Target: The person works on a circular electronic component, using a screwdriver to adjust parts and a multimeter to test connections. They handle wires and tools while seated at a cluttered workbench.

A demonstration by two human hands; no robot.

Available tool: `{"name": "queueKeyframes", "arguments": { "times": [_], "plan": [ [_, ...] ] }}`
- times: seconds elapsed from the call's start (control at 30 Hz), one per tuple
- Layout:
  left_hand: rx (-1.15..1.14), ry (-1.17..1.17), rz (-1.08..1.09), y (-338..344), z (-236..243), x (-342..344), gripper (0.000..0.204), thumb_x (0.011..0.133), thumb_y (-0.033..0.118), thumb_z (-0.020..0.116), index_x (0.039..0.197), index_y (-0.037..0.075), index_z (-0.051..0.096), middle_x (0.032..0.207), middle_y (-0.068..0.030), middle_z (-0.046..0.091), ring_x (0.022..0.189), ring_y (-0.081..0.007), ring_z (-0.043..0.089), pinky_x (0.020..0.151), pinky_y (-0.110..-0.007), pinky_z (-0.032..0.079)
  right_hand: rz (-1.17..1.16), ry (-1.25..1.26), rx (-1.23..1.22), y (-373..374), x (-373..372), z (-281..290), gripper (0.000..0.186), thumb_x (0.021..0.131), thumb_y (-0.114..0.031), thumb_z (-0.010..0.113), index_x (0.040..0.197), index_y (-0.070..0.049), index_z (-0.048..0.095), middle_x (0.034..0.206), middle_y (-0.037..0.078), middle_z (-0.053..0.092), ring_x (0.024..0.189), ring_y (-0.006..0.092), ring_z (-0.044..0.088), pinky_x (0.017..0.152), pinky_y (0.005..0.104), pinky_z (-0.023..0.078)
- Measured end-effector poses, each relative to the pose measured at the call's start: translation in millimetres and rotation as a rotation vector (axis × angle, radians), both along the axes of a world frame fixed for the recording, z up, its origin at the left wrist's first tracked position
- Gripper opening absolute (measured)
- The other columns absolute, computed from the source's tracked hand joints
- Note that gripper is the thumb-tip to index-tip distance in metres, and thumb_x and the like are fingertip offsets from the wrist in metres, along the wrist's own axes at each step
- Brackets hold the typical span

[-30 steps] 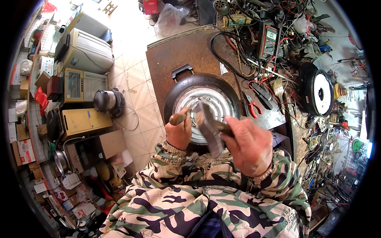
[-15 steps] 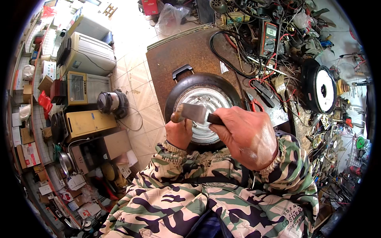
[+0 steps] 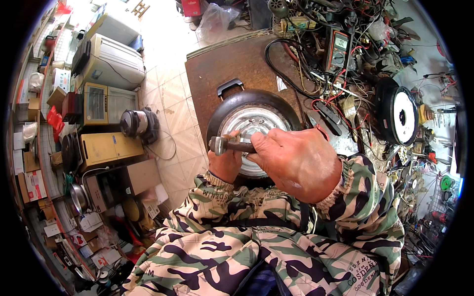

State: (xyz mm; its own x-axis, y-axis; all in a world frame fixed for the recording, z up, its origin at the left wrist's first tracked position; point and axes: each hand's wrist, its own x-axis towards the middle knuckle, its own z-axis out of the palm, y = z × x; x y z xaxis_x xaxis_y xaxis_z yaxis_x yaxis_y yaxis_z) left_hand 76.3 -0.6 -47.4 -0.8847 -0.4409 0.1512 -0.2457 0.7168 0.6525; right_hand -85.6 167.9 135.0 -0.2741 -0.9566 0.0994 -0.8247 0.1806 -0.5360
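Note:
A hammer is in my right hand, whose fingers wrap round its dark handle. Its grey metal head sits right over my left hand. My left hand is closed round a small brown, wood-like piece, mostly hidden behind the hammer. Both hands are above the near left part of a round black pan with a silvery, ringed metal centre. At the pan's far side stands a black loop handle. Whatever the lower end of the brown piece touches is hidden by my hands.
The pan rests on a worn brown board. To the right lie a multimeter, tangled cables, red-handled pliers and a black round part with a white disc. Appliances, including a rice cooker, stand on the left.
The hammer head has moved left and turned, from beside the brown piece to over my left hand. My right hand has shifted slightly left with it. The left hand stays near the pan.

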Motion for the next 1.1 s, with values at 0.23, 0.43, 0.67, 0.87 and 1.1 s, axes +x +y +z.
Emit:
{"name": "queueKeyframes", "arguments": {
  "times": [0.23,0.43,0.67,0.87,1.1],
  "plan": [
    [-0.091,-0.029,0.003,0,-4,12,0.035,0.088,0.005,0.07,0.123,0.01,0.069,0.106,-0.0146,0.071,0.09,-0.0359,0.07,0.077,-0.045,0.057,-0.018,0.023,-0.149,-2,7,-2,0.024,0.091,-0.018,0.072,0.105,-0.002,0.062,0.076,0.009,0.06,0.065,0.0293,0.066,0.053,0.0416,0.051],
    [-0.144,0.03,-0.012,1,-6,10,0.034,0.088,0.005,0.07,0.122,0.008,0.069,0.106,-0.0154,0.071,0.094,-0.0362,0.069,0.08,-0.046,0.056,-0.048,0.021,-0.221,2,7,5,0.026,0.089,-0.017,0.074,0.104,-0.002,0.06,0.075,0.01,0.058,0.064,0.0296,0.066,0.052,0.0421,0.051],
    [0.222,-0.139,0.061,1,-13,6,0.033,0.091,0.009,0.067,0.124,0.005,0.068,0.105,-0.0187,0.071,0.098,-0.039,0.068,0.084,-0.046,0.055,-0.073,0.07,-0.22,-3,6,13,0.029,0.088,-0.018,0.075,0.107,-0.001,0.062,0.075,0.01,0.061,0.061,0.0296,0.065,0.052,0.0414,0.051],
    [0.116,-0.127,0.023,1,-7,14,0.034,0.092,0.01,0.066,0.125,0.005,0.066,0.107,-0.0211,0.071,0.097,-0.0386,0.069,0.083,-0.046,0.055,-0.018,0.141,-0.015,-3,9,9,0.035,0.09,-0.021,0.073,0.115,0.001,0.061,0.073,0.009,0.057,0.061,0.0261,0.064,0.05,0.0395,0.048],
    [-0.081,-0.002,0.026,-1,4,6,0.025,0.093,0.011,0.065,0.117,0.006,0.072,0.08,-0.0196,0.07,0.072,-0.0382,0.07,0.064,-0.046,0.056,-0.035,0.166,-0.026,-5,6,7,0.031,0.09,-0.019,0.074,0.112,0.0,0.062,0.074,0.008,0.057,0.058,0.0265,0.061,0.05,0.04,0.048]
  ]
}}
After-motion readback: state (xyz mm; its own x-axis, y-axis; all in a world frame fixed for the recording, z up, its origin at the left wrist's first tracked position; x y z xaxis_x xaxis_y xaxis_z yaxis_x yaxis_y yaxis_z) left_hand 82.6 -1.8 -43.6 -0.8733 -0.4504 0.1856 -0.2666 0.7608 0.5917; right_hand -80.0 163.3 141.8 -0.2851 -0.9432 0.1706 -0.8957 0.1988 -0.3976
